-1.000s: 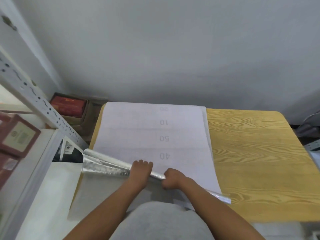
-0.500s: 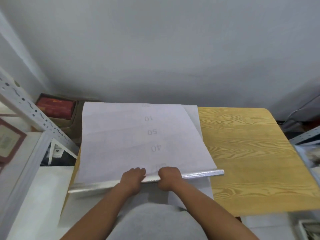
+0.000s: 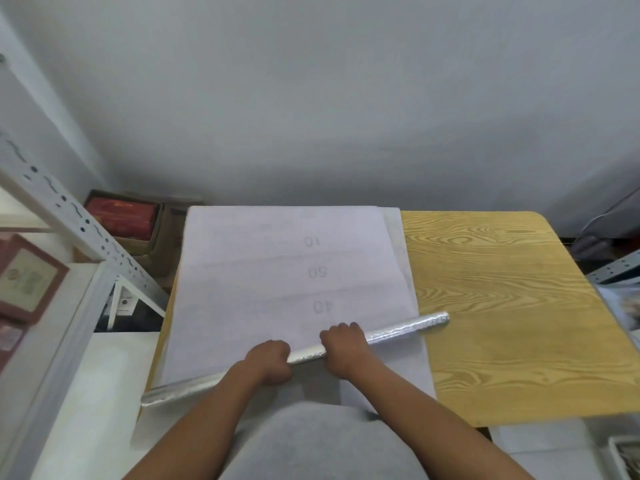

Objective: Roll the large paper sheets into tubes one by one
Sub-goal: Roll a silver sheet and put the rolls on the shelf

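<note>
While both the left hand (image 3: 269, 362) and the right hand (image 3: 343, 347) curl their fingers around the silver tube (image 3: 398, 331), it lies slanted across the paper sheets (image 3: 277, 271) on the wooden table (image 3: 502, 306). Beside the table's left edge stand a white metal shelf (image 3: 69, 216) and a red box (image 3: 121, 216).

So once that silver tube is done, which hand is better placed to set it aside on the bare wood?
Probably the right hand. It grips the silver tube on the side nearest the bare wooden table; the left hand grips it farther from the bare wood, nearer the shelf.

Two bare arms and a grey top

The left hand (image 3: 268, 362) and right hand (image 3: 343, 348) have no gloves or rings. No sleeves show. A plain grey shirt (image 3: 311, 445) fills the bottom middle.
</note>
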